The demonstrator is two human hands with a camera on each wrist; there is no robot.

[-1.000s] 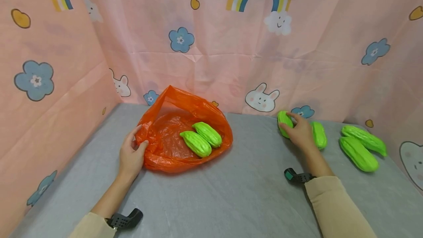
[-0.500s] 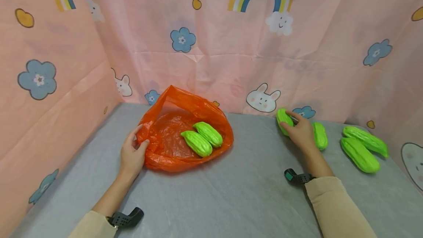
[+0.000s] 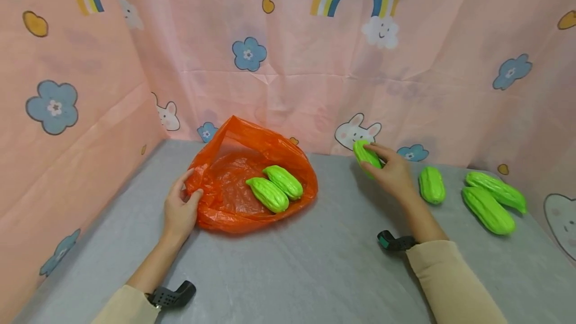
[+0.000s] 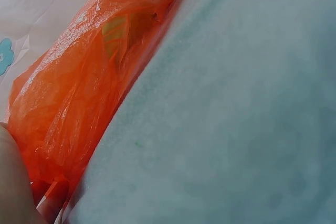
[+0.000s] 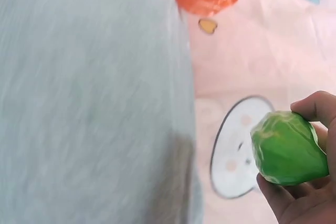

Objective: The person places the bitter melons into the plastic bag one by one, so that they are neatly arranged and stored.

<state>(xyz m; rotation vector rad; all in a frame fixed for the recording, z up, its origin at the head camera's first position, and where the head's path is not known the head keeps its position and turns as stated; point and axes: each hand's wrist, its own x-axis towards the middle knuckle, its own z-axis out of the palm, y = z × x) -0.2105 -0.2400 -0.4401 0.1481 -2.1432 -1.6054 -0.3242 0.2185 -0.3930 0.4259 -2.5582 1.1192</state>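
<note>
An orange plastic bag (image 3: 211, 214) lies with its mouth facing up, and two bright green bitter gourds (image 3: 268, 195) rest side by side inside it. At the bag's left rim, my left hand (image 3: 180, 212) pinches the plastic between thumb and fingers; the left wrist view shows the bag's outer side (image 4: 68, 98) next to those fingers. To the right, my right hand (image 3: 392, 171) grips another bitter gourd (image 3: 365, 156) near the back wall, raised off the table. The right wrist view shows that gourd's rounded end (image 5: 286, 148) between thumb and fingers.
One bitter gourd (image 3: 432, 185) lies alone right of my right hand. Farther right, two more gourds (image 3: 488, 210) lie against each other on the grey cloth (image 3: 288, 274). A pink patterned curtain (image 3: 288, 94) rises behind the table and along its sides.
My right hand has lifted the bitter gourd from the table and carried it left, away from the gourd beside it. My left hand keeps its hold on the bag rim.
</note>
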